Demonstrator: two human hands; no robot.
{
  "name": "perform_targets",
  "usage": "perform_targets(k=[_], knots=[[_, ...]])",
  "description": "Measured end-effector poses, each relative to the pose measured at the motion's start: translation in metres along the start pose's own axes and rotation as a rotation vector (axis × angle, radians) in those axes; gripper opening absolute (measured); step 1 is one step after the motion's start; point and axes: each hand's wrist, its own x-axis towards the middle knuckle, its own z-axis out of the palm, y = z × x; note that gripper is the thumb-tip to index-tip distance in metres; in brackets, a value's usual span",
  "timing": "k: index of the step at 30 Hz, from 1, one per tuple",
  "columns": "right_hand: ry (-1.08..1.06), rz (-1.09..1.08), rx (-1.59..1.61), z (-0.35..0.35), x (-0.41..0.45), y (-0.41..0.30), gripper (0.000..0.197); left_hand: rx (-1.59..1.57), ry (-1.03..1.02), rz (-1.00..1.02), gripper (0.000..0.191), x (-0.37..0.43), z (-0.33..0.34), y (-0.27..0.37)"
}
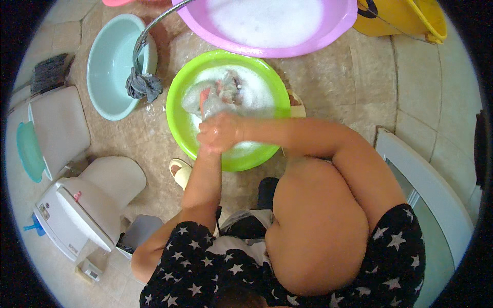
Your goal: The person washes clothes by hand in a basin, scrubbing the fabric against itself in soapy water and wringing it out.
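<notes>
Over the near part of a lime-green plastic basin (175, 127), my right hand (223, 131) is closed at my left wrist, around the near end of a wet greyish cloth (217, 106). My left hand (205, 96) reaches under it into the suds. Only patches of its reddened skin show through the cloth, so its fingers' hold is hidden. The cloth trails on into white foam (258, 90) in the basin. Motion blurs my right forearm and hand.
A purple tub (265, 52) of suds stands beyond the basin. A pale blue basin (109, 73) is at left, a dark grey cloth (142, 85) tied round a metal hose (163, 17) over its rim. A yellow bucket (396, 19), toilet (115, 181) and leaning white-framed panel (427, 177) stand around.
</notes>
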Motion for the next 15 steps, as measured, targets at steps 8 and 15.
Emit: perform_targets(k=[8,15], knots=[[0.175,0.873,-0.293,0.033,0.025,0.02,0.02,-0.52,-0.039,0.177,0.032,0.002,-0.056,0.0],[0.003,0.545,-0.023,0.006,0.013,0.07,0.023,0.102,0.522,0.645,0.045,-0.024,0.011,0.007]])
